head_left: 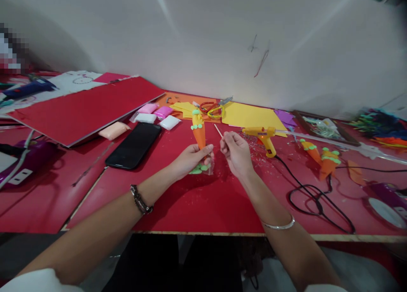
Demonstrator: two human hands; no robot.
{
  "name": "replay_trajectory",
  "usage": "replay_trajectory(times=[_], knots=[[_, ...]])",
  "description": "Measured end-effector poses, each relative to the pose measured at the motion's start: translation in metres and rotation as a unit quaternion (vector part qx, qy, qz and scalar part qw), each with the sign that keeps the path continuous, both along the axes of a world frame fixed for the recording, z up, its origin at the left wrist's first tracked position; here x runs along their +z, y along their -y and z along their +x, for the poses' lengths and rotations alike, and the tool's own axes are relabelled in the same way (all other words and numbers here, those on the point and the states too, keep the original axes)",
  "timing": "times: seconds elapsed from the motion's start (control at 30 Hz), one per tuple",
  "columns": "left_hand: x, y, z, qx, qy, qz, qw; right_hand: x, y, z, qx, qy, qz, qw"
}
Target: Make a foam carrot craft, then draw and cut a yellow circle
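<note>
Between the thumb and fingers of my left hand (190,159) is the narrow tip of an orange paper cone (199,136), held upright. Light green clay balls ring its upper part, around yellow pieces, with another green bit on top. My right hand (237,151) pinches a thin pale stick (218,130), its free end pointing up toward the cone but apart from it. Just beneath my left hand lies a clear bag with green clay pieces (199,169), partly hidden by the fingers.
A yellow hot glue gun (263,137) with a black cord lies right of my hands. Two similar cones (330,161) rest farther right. On the left are a black phone (133,146), clay packets (163,112) and a red board (92,103). Scissors (219,107) lie behind, by yellow paper (251,117).
</note>
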State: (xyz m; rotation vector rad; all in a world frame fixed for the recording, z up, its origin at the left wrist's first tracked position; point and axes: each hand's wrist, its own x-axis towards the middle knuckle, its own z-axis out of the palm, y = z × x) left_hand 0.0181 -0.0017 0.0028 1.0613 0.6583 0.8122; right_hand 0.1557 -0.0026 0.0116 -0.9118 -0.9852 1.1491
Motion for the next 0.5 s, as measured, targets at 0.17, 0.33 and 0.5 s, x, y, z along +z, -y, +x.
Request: replay_trajectory(times=[0.17, 0.33, 0.5], knots=[[-0.0003, 0.0000, 0.0000, -0.002, -0.008, -0.001, 1.000, -0.0010, 0.0000, -0.0012, 0.021, 0.000, -0.013, 1.000], [0.0026, 0.0021, 0.0009, 0.004, -0.009, -0.006, 1.000, -0.0016, -0.0002, -0.0011, 0.014, -0.006, -0.018, 1.000], [0.0009, 0.0007, 0.0004, -0.007, -0.001, 0.001, 1.000, -0.0021, -0.0022, 0.0003, -0.030, 0.012, -0.009, 0.999]])
